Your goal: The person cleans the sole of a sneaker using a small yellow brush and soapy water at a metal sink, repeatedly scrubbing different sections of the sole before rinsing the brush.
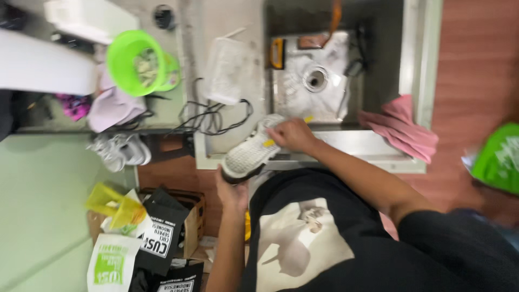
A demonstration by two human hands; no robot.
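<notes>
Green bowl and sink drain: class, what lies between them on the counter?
Between the green bowl and sink drain, the head view shows a clear plastic container and tangled black cords.

White shoe [250, 153], sole up, tilted

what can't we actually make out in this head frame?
- Left hand: its fingers go under the heel of the white shoe, so the grip is hidden.
- Right hand: holds something yellow against the shoe; too small and covered by the fingers to identify.
- Green object: motion-blurred and cut off by the right edge.
- Green bowl: contents too blurred to name.
</notes>
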